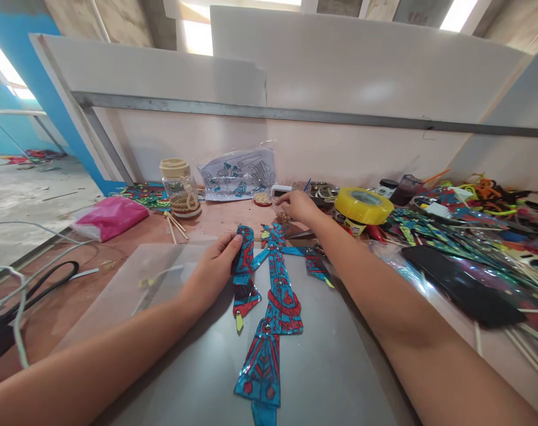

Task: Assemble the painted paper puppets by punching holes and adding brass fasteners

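Note:
A flat jointed puppet in blue and red, its pieces linked by small metal studs, lies on a grey board in front of me. My left hand pinches a patterned puppet arm piece between thumb and fingers, beside the puppet's body. A yellow-green tip hangs at that arm's lower end. Beyond the puppet's head, my right hand reaches down with bent fingers drawn together over a small heap of tiny brownish pieces. Whatever those fingertips hold is too small to make out.
At the back stand a clear jar, a printed sheet in plastic and a small round dish. To the right are yellow tape, a black phone-like object and piled sticks. Cables and a pink bag lie left.

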